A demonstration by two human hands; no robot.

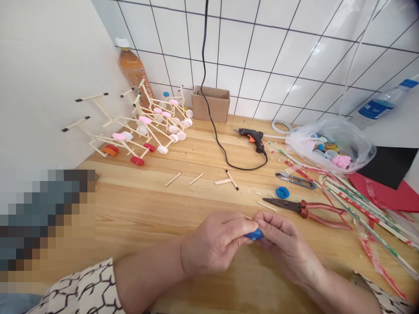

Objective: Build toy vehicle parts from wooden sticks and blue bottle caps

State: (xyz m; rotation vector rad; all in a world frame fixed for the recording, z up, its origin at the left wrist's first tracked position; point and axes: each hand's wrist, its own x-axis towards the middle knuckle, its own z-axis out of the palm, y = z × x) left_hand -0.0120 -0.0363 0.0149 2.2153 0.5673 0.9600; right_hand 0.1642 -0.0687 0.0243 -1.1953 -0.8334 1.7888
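Between my fingertips, low over the front of the table, is a blue bottle cap [254, 234]. My left hand [220, 241] pinches it from one side, thumb and forefinger closed. From the other side my right hand [284, 239] grips it too, its fingers hiding much of it. A bit of thin stick shows just behind the fingers. Beyond my right hand lie long-nose pliers [304, 206] with reddish handles and another blue bottle cap [282, 192]. Short cut sticks [195, 179] and a T-shaped stick piece [231, 179] with black ends rest farther back.
Several stick-built tricycle models [144, 120] with cap wheels stand at the left, before a tea bottle [132, 69]. A glue gun [252, 136], small box [211, 104] and thread snips [296, 179] lie behind. Rightward are a bag of caps [363, 148] and wrapped chopsticks [369, 209].
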